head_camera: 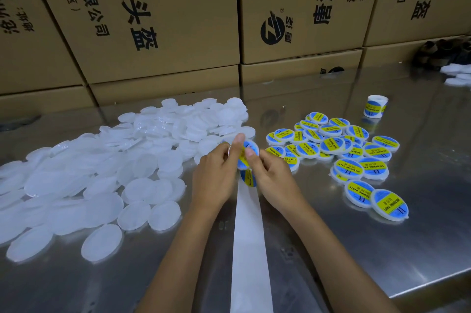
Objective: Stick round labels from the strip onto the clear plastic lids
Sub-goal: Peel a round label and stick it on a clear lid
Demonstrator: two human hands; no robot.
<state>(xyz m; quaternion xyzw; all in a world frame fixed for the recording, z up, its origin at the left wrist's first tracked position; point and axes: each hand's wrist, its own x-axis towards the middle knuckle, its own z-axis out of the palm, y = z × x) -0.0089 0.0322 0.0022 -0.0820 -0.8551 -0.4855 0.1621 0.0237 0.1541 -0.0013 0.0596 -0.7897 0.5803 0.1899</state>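
My left hand [216,175] grips a clear plastic lid [254,148] by its edge, held up above the table at the centre. My right hand [272,175] pinches and presses a round blue-and-yellow label [248,145] onto that lid. Just below the hands another label [248,177] sits on the white backing strip [248,236], which runs down toward me. A big heap of bare clear lids [114,159] covers the table on the left. Several labelled lids [344,149] lie in a pile on the right.
A roll of labels [374,106] stands upright at the back right of the steel table [382,249]. Stacked cardboard boxes [165,19] form a wall behind. More white lids [458,74] lie at the far right edge. The table's front-right edge falls off near me.
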